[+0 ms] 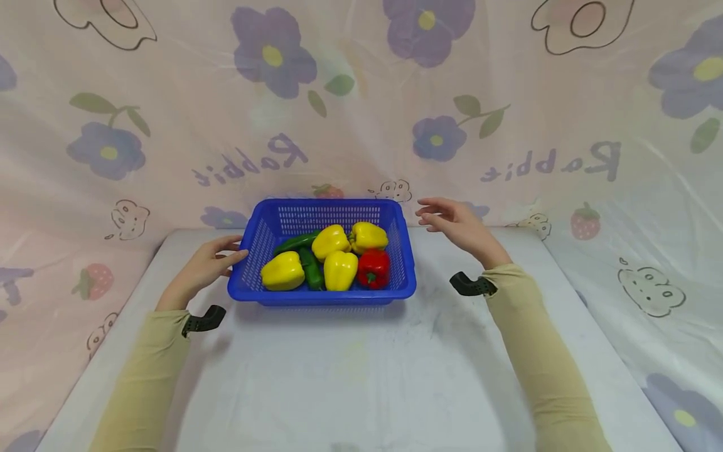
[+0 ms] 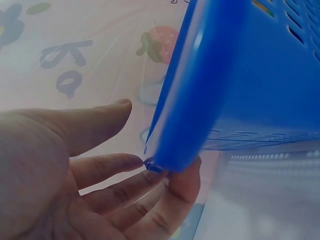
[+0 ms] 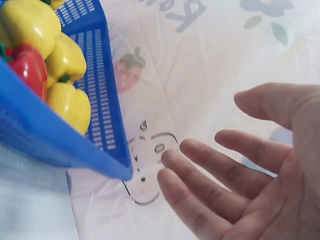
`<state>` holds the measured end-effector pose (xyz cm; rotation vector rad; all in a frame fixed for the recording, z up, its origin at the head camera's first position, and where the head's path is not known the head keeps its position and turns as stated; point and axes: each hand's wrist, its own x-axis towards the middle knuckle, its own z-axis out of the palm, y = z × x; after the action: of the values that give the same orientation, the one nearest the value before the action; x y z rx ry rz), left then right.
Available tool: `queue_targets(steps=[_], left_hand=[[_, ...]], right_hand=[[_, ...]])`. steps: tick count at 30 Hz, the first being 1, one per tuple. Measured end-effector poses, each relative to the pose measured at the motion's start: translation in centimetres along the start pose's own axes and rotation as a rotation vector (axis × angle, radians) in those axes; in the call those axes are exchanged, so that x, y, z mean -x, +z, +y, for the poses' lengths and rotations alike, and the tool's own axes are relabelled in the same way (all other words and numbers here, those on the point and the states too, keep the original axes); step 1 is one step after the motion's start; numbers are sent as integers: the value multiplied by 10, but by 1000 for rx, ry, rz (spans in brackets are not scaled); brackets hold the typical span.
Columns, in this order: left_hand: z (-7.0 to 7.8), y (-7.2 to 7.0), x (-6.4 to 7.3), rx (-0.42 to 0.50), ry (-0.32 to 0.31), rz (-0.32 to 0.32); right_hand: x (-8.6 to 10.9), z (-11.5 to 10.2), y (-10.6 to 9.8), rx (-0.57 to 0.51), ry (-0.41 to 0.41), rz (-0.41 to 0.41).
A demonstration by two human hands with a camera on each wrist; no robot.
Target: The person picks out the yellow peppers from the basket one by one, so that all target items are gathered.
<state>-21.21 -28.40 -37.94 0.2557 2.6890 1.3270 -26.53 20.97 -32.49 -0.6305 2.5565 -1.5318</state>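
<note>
A blue plastic basket (image 1: pixel 322 295) stands on the white table, holding several yellow bell peppers (image 1: pixel 341 271), a red bell pepper (image 1: pixel 374 269) and two long green peppers (image 1: pixel 312 269). At the basket's left side is my left hand (image 1: pixel 206 267). In the left wrist view its fingers (image 2: pixel 120 195) reach under the blue rim (image 2: pixel 200 100), while the thumb stands apart from it. My right hand (image 1: pixel 460 229) hovers beyond the basket's right rim, holding nothing. The right wrist view shows its fingers (image 3: pixel 215 195) spread and slightly bent, a gap away from the basket corner.
A pale curtain (image 1: pixel 361 113) printed with flowers, rabbits and strawberries hangs close behind the basket and on both sides. The white table (image 1: pixel 339 376) extends in front of the basket. Black curved mounts (image 1: pixel 206 319) sit at both wrists, below beige sleeves.
</note>
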Motion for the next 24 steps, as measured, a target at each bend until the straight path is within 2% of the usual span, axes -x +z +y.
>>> queue_targets(steps=[10, 17, 24], left_hand=[[1, -1, -4, 5, -11, -8], [3, -1, -8, 14, -20, -11], [2, 0, -7, -15, -27, -2]], right_hand=[[-14, -6, 25, -50, 25, -101], [-23, -6, 48, 21, 23, -155], [-32, -8, 71, 91, 38, -197]])
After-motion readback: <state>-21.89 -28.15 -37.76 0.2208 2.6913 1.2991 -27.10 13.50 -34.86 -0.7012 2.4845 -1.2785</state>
